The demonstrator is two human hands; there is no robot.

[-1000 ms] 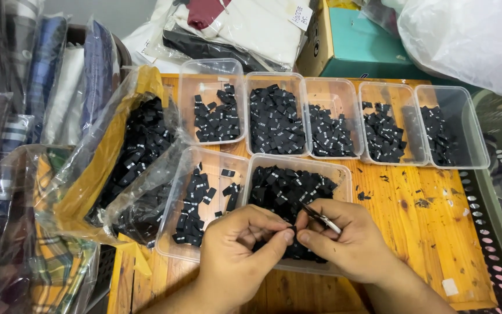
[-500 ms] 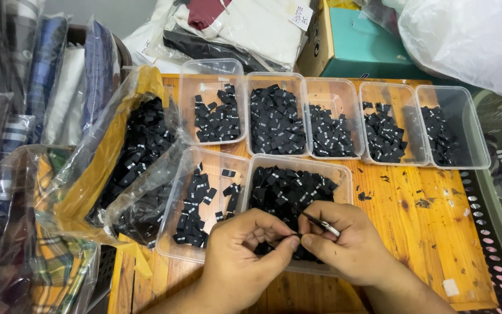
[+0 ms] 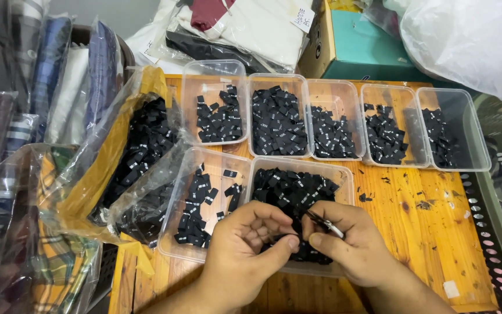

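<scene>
Both hands meet over the near clear tub (image 3: 344, 177) of small black woven labels (image 3: 289, 186), which sits at the front of the wooden counter (image 3: 431, 232): the left hand (image 3: 242, 250) has its fingers curled in, thumb and forefinger pinched together on something too small to make out, and the right hand (image 3: 352, 244) has its fingers closed around a thin metal tool (image 3: 323, 224) (tweezers or small snips, I cannot tell which). Just left of that tub stands a second tub (image 3: 181, 203) with fewer labels, behind them a row of five more tubs (image 3: 335, 87), and a clear bag (image 3: 140, 151) of the same labels lies at the left.
</scene>
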